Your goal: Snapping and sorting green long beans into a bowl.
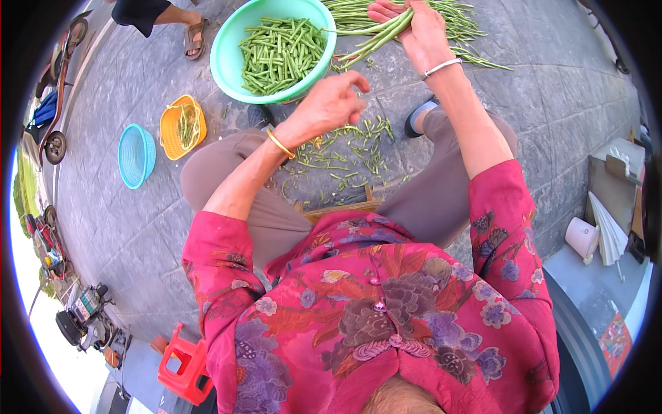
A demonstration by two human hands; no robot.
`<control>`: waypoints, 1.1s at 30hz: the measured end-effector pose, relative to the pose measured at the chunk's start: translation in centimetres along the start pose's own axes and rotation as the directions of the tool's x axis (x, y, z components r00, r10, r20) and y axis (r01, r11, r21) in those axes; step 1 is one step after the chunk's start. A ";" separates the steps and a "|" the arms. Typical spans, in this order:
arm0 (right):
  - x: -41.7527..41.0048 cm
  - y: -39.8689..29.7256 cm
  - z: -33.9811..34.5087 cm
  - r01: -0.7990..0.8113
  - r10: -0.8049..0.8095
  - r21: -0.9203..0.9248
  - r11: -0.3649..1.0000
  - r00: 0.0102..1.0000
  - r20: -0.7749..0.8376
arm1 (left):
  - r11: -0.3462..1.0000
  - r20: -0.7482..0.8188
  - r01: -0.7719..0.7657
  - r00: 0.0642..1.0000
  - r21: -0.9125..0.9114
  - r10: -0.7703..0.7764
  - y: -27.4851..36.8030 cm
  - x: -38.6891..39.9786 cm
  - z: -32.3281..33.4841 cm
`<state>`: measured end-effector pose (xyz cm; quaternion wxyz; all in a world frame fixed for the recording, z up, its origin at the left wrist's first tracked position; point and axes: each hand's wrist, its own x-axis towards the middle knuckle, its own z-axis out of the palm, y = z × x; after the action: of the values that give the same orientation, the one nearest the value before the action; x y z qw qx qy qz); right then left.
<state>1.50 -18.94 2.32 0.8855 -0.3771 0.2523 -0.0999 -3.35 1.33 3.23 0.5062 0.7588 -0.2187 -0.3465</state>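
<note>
My right hand (421, 33), with a silver bangle at its wrist, holds a bunch of long green beans (380, 41) whose ends point towards the big basin. My left hand (336, 101), wearing a gold-coloured bangle, is below the basin's right rim, its fingers bent and apart, with nothing seen in it. Cut green bean pieces (282, 57) lie in the mint-green basin (222, 62). More whole long beans (463, 23) are spread on the paving behind my right hand. Small bean scraps (362, 150) are scattered on the ground between my feet.
A yellow basket (168, 137) with stringy beans and a blue basket (137, 155) stand on the left. A person's sandalled foot (194, 39) is at upper left. A red plastic stool (186, 370) is lower left; a white bucket (582, 238) and folded umbrella (605, 227) are right.
</note>
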 end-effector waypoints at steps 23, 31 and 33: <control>1.9 2.3 -0.8 -0.254 0.227 0.218 0.942 0.964 0.142 | 0.525 0.257 0.219 0.966 -0.822 -0.001 -0.6 2.8 -1.9; 2.0 1.9 -0.7 -0.428 0.333 0.291 0.856 0.886 0.323 | 0.645 0.178 0.190 0.980 -0.740 -0.084 0.6 2.5 -1.5; 2.1 1.8 -0.6 -0.468 0.344 0.272 0.841 0.850 0.400 | 0.814 0.138 0.097 0.990 -0.573 -0.021 0.6 2.5 -1.8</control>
<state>2.92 -18.88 -0.09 0.9694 -0.1567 0.1504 0.1141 -0.32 0.52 3.49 0.6870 0.5525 -0.1109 -0.4589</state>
